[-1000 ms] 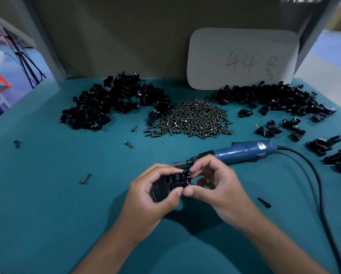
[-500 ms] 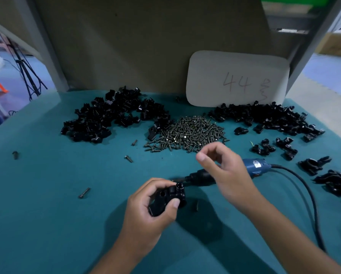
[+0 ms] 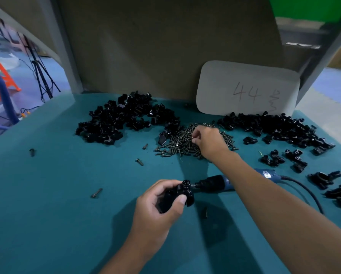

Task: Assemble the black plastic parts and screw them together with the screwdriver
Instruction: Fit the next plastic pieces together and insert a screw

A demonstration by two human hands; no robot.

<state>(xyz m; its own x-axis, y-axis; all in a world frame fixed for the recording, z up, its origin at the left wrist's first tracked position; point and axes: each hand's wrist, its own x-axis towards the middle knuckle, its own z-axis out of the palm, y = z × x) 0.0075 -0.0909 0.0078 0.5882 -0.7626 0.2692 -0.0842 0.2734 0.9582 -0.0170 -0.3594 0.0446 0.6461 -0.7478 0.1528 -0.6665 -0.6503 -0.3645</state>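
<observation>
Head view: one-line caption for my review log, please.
Left hand grips black plastic assembly; right hand picks in the screw pile; screwdriver lies idle.

White card (image 3: 246, 89) marked 44 against brown backboard (image 3: 165, 46); tripod (image 3: 40, 76) beyond.

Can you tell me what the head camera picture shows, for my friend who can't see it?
A person's left hand grips a black plastic part over a teal table, while the right hand reaches into a pile of screws, fingers curled as if picking one. A blue screwdriver lies under the right forearm, with heaps of black parts behind.
</observation>
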